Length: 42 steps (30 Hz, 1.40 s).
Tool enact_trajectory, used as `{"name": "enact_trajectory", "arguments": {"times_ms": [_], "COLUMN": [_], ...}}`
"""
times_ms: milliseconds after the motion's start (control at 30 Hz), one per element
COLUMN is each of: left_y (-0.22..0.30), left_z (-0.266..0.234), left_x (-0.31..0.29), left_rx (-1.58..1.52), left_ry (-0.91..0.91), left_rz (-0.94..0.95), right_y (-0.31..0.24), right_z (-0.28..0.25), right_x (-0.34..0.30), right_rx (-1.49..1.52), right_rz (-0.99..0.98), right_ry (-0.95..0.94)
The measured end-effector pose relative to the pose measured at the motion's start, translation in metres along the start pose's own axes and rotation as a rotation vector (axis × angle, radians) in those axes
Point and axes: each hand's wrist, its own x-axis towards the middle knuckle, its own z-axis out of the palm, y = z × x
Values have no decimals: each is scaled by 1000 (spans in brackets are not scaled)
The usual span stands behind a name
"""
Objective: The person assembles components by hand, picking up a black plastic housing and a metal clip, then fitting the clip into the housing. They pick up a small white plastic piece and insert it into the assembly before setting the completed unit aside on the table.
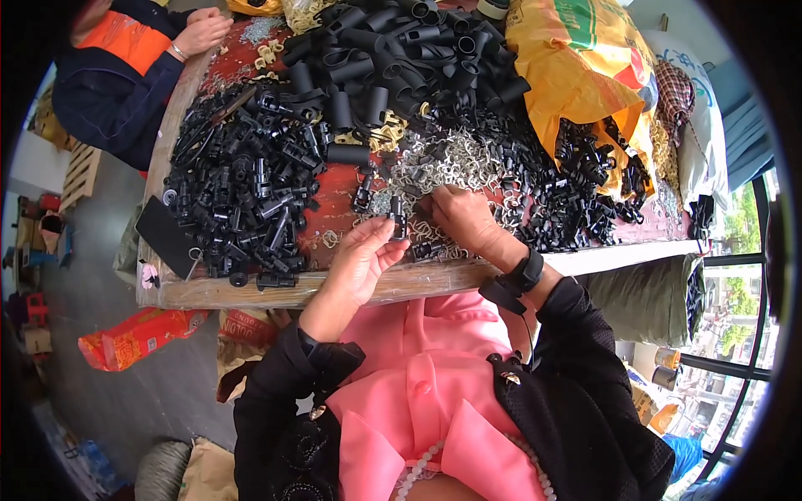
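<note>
Just above the bottom centre of the frame, the person's pink shirt is close to the wooden edge of the table; anything dropped here could fall into the lap. Right of centre, the dark wristband sits near that edge and could sweep small pieces off if the arm swings. At mid-frame, the left hand has thumb and fingers closed on a small black part. The pinch looks light, so a twist or push could make it slip. Just beside it, the right hand bends its fingers down toward the silver clips; the fingertips are hidden, so whether they grip anything cannot be told. The clips look tangled, and lifting one could drag others along. Left of centre, a heap of black pieces reaches near the edge, where a bump could tip some over. At the upper right, a yellow sack opens onto more dark pieces; if it sags, they could spill among the clips. At the top centre, loosely piled black tubes could roll down if knocked. At the upper left are a co-worker's hands; a jolt there could shake the piles.
</note>
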Motion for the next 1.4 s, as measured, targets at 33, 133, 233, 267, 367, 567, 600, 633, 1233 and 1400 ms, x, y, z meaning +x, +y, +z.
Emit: {"name": "enact_trajectory", "arguments": {"times_ms": [33, 133, 233, 267, 367, 567, 600, 633, 1233, 1400], "left_y": [-1, -1, -1, -1, -1, -2, -2, -2, -3, -5], "left_z": [-1, -2, -1, -1, 1, 0, 1, 0, 17, 18], "left_x": [0, -1, 0, 0, 1, 0, -1, 0, -16, -18], "left_rx": [-3, -5, -2, -2, 0, 6, 7, 3, 72, 201], "left_ry": [-5, -4, 10, 4, -11, -16, -25, -20, -174, -206], "left_rz": [0, 1, -3, -6, -12, -11, -9, -11, -78, -77], "right_y": [-1, 0, 2, 4, 7, 7, 8, 4, -48, -50], "right_z": [0, 0, 4, 6, 10, 4, 1, -5, -50, -52], "right_x": [0, -1, -2, -1, 0, -3, -5, -5, -26, -26], "right_rx": [-4, -13, -21, -44, -91, -11, 27, 29, 96, 142], "right_rz": [2, 9, 27, 23, 17, 18, 20, 19, -394, -360], "right_ry": [3, 23, 60, 76, 109, 110, 112, 107, 74, 13]}}
